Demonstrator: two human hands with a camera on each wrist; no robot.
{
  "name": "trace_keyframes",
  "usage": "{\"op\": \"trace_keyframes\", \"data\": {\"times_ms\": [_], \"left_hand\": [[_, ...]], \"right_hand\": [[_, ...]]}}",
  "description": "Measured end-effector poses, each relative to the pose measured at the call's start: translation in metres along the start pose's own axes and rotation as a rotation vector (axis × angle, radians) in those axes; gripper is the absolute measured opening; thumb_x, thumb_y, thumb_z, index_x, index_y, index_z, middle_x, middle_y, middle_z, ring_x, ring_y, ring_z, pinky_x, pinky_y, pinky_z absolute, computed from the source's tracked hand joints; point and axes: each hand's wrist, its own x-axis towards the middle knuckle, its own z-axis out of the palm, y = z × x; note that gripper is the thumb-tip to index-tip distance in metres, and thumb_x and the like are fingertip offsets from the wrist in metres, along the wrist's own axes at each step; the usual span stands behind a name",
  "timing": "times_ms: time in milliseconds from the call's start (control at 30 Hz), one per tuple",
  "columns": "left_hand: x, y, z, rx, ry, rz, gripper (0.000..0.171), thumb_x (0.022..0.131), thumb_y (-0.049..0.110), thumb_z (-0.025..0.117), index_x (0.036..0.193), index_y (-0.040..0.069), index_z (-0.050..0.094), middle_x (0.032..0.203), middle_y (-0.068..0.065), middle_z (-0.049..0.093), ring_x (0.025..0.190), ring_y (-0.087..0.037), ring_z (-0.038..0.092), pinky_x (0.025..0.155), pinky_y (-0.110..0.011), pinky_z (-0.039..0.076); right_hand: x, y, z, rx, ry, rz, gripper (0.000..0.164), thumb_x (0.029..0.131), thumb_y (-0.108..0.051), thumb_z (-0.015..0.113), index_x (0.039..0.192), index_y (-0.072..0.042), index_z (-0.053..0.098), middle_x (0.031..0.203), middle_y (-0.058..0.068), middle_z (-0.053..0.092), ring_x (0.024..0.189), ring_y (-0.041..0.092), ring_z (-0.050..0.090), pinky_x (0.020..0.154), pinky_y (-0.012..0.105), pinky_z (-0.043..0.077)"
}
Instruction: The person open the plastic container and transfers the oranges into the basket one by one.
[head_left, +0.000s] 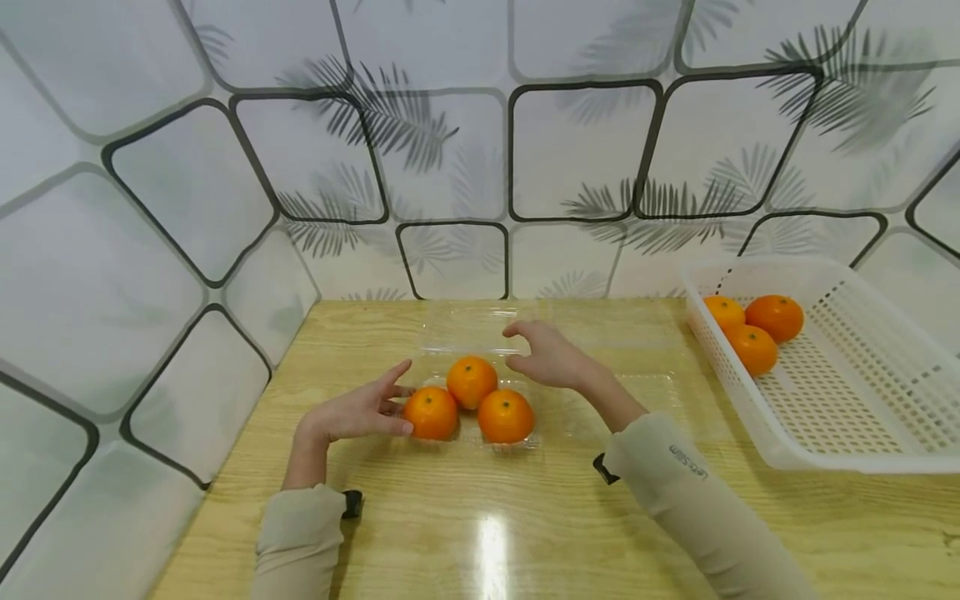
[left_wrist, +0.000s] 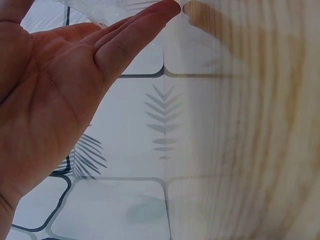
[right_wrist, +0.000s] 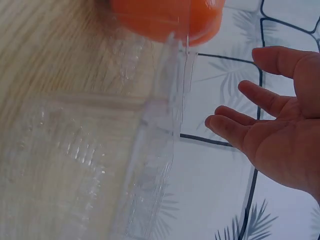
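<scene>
Three oranges, left point(head_left: 431, 413), back point(head_left: 472, 382) and right point(head_left: 506, 416), sit grouped in a clear plastic container point(head_left: 468, 435) whose transparent lid point(head_left: 468, 327) lies folded back behind it. My left hand point(head_left: 360, 410) is spread beside the left orange, fingertips right at its side. In the left wrist view that hand point(left_wrist: 55, 85) shows a bare palm with extended fingers. Past the back right of the fruit, my right hand point(head_left: 551, 357) hovers with thumb and fingers apart, holding nothing. The right wrist view has this hand point(right_wrist: 280, 120) facing clear plastic walls point(right_wrist: 150, 170) and an orange point(right_wrist: 165, 20).
Another clear plastic container point(head_left: 622, 408) stands on the wooden table point(head_left: 405, 525), right of the oranges. At the far right is a white perforated basket point(head_left: 847, 400) with three oranges in its left back corner. Patterned walls point(head_left: 450, 167) border the table behind and at left.
</scene>
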Motion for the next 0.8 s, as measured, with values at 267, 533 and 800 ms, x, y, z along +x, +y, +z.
{"op": "trace_keyframes", "data": {"times_ms": [267,533,800], "left_hand": [[-0.001,0.001,0.0,-0.003,-0.007,0.004,0.105,0.092,0.024,0.073,0.16,0.01,-0.006,0.154,-0.03,0.031,0.132,-0.044,0.047,0.101,-0.043,0.049],[0.0,-0.002,-0.001,-0.018,-0.016,0.013,0.104,0.093,0.021,0.072,0.16,0.01,-0.008,0.154,-0.03,0.031,0.131,-0.042,0.048,0.1,-0.042,0.049],[0.0,0.0,-0.002,-0.001,-0.016,0.004,0.106,0.092,0.022,0.073,0.16,0.011,-0.007,0.154,-0.029,0.032,0.131,-0.041,0.05,0.1,-0.044,0.049]], "right_hand": [[-0.018,-0.012,0.013,0.02,-0.03,0.049,0.055,0.089,-0.015,0.069,0.138,0.001,0.048,0.14,0.025,0.047,0.127,0.04,0.048,0.106,0.051,0.04],[-0.025,-0.028,0.033,-0.041,-0.089,0.132,0.086,0.077,-0.02,0.083,0.149,-0.006,0.038,0.149,0.022,0.039,0.115,0.032,0.056,0.096,0.046,0.049],[-0.028,-0.03,0.051,-0.069,-0.065,0.157,0.106,0.074,-0.028,0.087,0.157,-0.013,0.024,0.152,0.024,0.037,0.11,0.032,0.06,0.091,0.048,0.051]]}}
